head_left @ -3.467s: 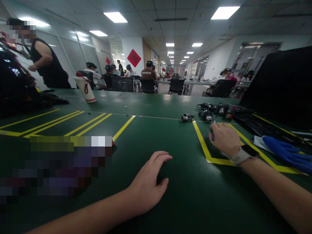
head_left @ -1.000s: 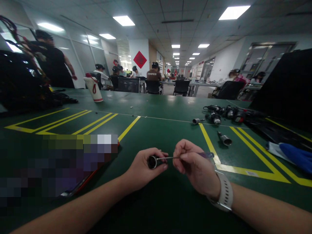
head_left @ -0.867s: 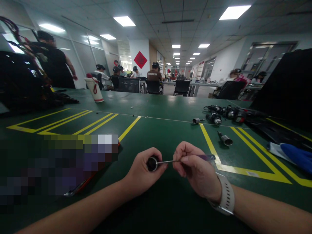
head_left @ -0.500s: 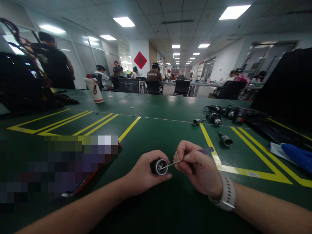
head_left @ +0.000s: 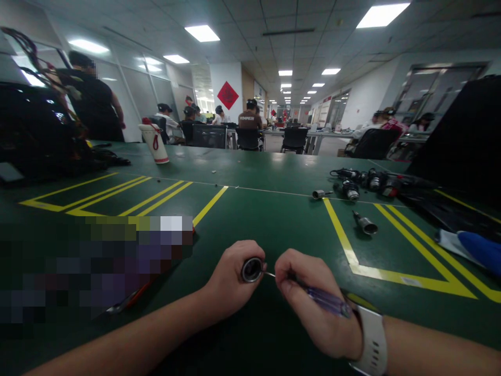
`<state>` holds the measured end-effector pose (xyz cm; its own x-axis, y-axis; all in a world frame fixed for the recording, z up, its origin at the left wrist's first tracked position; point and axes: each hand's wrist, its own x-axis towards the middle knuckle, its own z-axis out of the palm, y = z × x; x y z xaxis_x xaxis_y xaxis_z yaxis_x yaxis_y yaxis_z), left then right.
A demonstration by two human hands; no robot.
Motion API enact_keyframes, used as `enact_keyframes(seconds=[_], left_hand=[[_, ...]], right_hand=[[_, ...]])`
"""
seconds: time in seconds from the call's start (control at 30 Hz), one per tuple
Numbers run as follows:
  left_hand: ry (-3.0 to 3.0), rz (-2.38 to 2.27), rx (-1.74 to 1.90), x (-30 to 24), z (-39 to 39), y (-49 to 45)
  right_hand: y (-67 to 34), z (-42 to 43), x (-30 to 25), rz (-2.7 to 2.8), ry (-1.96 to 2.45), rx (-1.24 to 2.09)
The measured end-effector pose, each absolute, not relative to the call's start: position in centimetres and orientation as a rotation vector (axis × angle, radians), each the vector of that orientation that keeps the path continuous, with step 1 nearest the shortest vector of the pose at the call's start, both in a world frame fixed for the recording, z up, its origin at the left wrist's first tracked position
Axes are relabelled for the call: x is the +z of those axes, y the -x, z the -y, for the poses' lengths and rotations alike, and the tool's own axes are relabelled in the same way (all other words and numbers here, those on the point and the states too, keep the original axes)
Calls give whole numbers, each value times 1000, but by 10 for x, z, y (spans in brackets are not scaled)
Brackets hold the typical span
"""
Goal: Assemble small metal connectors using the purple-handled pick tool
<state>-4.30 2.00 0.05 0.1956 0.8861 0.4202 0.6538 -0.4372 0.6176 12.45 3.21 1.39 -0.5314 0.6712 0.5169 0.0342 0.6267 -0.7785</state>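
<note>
My left hand point(head_left: 231, 274) is wrapped round a short dark cylinder with a metal rim point(head_left: 251, 270), its hollow end facing me. My right hand point(head_left: 309, 295) grips a screwdriver point(head_left: 327, 301) with a see-through purple handle and a thin metal shaft. The shaft points left, and its end meets the right side of the cylinder by my left fingertips. Whether the tip touches the cylinder is hidden. Further right on the table lie a metal cup-shaped shell with a stem point(head_left: 366, 224) and a smaller one point(head_left: 321, 194).
Several dark connector-like parts point(head_left: 350, 190) lie at the back right of the green table point(head_left: 266, 219). A blue glove point(head_left: 479, 250) is at the right edge, a white cup point(head_left: 155, 143) at the back left. Yellow tape point(head_left: 211, 204) marks the tabletop. People sit at tables beyond.
The screwdriver's tip has left the cylinder's hollow end and is now at its right side. My right hand has turned, bringing the handle lower and nearer. The left hand keeps its hold.
</note>
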Motion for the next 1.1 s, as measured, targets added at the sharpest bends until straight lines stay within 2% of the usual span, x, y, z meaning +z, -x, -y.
enact_keyframes(seconds=[0.23,0.5,0.6,0.77,1.1], left_hand=[[-2210,-1435,1078,-1,-18,45],[-2217,-1402,1039,0,-18,44],[-2218,-1466,1029,-2,-19,44],[-2242,-1540,1020,-5,-20,45],[-2223,-1454,1046,-1,-19,44]], right_hand=[[-121,-34,10,1734,655,1329],[-114,-38,-5,1366,500,1654],[-116,-37,-4,1411,530,1592],[-122,-30,8,1705,698,1305],[-116,-36,-4,1442,565,1547]])
